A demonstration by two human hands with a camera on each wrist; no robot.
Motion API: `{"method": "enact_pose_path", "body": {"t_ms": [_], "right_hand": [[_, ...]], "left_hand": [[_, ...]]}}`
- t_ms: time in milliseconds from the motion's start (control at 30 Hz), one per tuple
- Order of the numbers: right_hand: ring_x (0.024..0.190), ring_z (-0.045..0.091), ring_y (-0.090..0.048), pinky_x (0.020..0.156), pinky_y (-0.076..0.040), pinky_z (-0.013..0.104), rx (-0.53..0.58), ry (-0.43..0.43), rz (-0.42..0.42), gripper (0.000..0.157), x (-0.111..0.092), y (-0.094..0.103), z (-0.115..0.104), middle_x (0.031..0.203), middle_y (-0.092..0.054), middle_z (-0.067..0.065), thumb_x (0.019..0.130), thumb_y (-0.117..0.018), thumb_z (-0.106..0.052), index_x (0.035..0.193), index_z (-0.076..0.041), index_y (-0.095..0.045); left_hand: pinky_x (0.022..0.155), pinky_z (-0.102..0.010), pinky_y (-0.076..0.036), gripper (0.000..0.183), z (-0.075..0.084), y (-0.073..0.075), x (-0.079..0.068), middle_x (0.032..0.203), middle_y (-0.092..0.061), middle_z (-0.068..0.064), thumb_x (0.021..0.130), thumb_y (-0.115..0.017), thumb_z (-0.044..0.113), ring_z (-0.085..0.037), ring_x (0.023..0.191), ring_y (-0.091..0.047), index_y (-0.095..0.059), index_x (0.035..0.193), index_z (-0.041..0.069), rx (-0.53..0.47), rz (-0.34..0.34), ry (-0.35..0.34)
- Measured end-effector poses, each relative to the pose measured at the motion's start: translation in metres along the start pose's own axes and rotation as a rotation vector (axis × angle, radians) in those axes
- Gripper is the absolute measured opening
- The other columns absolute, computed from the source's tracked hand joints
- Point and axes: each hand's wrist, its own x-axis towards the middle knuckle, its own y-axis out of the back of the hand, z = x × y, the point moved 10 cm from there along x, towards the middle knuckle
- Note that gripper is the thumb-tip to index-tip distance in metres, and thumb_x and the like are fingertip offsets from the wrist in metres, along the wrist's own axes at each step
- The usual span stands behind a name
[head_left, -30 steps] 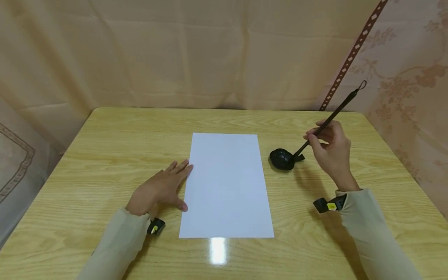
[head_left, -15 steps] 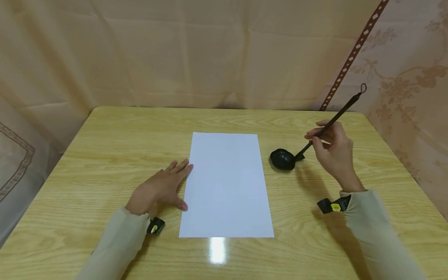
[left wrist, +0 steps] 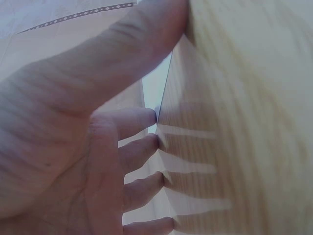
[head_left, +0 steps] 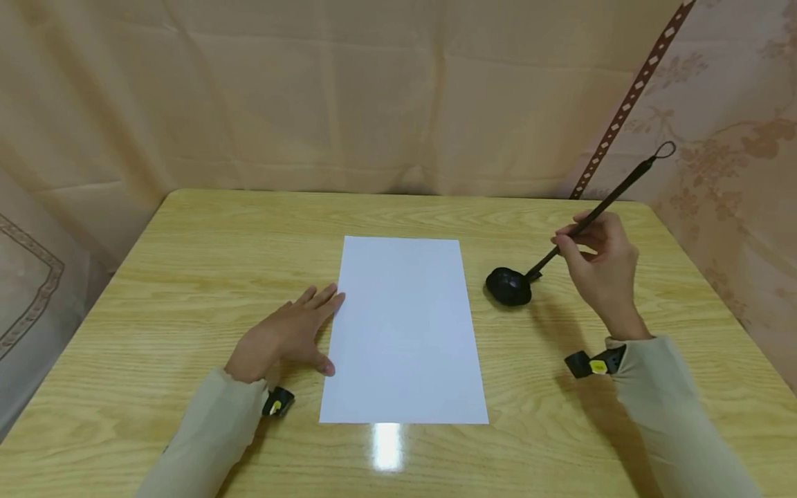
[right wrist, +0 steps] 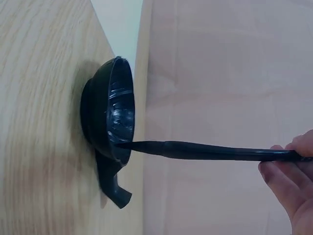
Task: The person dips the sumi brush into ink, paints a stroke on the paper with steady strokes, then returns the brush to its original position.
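My right hand [head_left: 600,273] pinches a dark writing brush [head_left: 610,200] with a hanging loop at its top end. The brush slants down to the left toward a small black ink dish [head_left: 508,287] on the table. In the right wrist view the pointed brush tip [right wrist: 132,146] is at the dish's inner rim, near its stem-like handle [right wrist: 110,181]. Right of my left hand [head_left: 283,339] lies a white sheet of paper [head_left: 405,332]. Thumb and spread fingers rest at the sheet's left edge, the fingertips on the table and paper.
The wood-grain table [head_left: 187,242] holds the sheet in its middle and the dish to the right. A beige cloth [head_left: 373,97] hangs behind, and a floral cloth [head_left: 741,138] borders the right side. Light glares below the paper.
My right hand has shifted slightly to the right with the brush, its loop end swinging outward. The ink dish sits slightly farther right. My left hand and the paper stay in place.
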Motion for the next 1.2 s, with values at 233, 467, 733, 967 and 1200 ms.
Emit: {"method": "enact_pose_path", "body": {"t_ms": [233, 467, 733, 967, 1200], "right_hand": [[0.070, -0.011, -0.056, 0.057, -0.043, 0.003, -0.057, -0.006, 0.019, 0.031, -0.003, 0.003, -0.005, 0.083, -0.062, -0.008, 0.075, -0.065, 0.007, 0.102, 0.011, -0.052], [0.078, 0.005, -0.065, 0.059, -0.048, 0.009, 0.034, 0.022, -0.030, 0.030, -0.006, -0.003, 0.050, 0.092, -0.067, 0.011, 0.082, -0.060, -0.005, 0.112, -0.005, -0.055], [0.076, -0.006, -0.061, 0.060, -0.046, 0.007, 0.013, -0.007, -0.102, 0.032, -0.004, -0.008, -0.002, 0.086, -0.066, 0.000, 0.080, -0.048, 0.011, 0.111, 0.005, -0.051], [0.075, -0.003, -0.062, 0.060, -0.047, 0.008, 0.041, -0.003, -0.043, 0.028, 0.000, 0.000, -0.005, 0.084, -0.064, -0.007, 0.080, -0.052, 0.010, 0.108, 0.007, -0.051], [0.073, 0.001, -0.064, 0.062, -0.048, 0.010, 0.097, 0.020, 0.005, 0.025, 0.000, 0.001, 0.004, 0.085, -0.066, 0.002, 0.082, -0.059, -0.001, 0.107, 0.002, -0.055]], "left_hand": [[0.103, -0.060, -0.012, 0.111, -0.001, 0.000, 0.001, 0.151, 0.000, -0.008, 0.061, -0.078, 0.040, -0.035, 0.136, 0.001, -0.011, 0.145, 0.010, 0.004, 0.003, 0.000], [0.102, -0.061, -0.013, 0.112, 0.000, 0.001, 0.001, 0.151, -0.001, -0.010, 0.060, -0.078, 0.042, -0.037, 0.136, 0.000, -0.012, 0.144, 0.008, 0.010, 0.002, -0.007], [0.102, -0.060, -0.012, 0.112, -0.001, -0.001, 0.001, 0.151, 0.000, -0.008, 0.060, -0.078, 0.040, -0.035, 0.136, 0.001, -0.011, 0.145, 0.010, 0.001, 0.000, -0.002], [0.102, -0.061, -0.012, 0.112, -0.002, -0.002, 0.002, 0.151, 0.000, -0.008, 0.060, -0.078, 0.041, -0.035, 0.136, 0.001, -0.011, 0.145, 0.010, 0.007, 0.005, -0.003], [0.102, -0.061, -0.013, 0.112, -0.002, -0.001, 0.002, 0.151, -0.001, -0.009, 0.060, -0.078, 0.041, -0.036, 0.136, 0.000, -0.012, 0.144, 0.010, 0.014, 0.006, 0.000]]}}
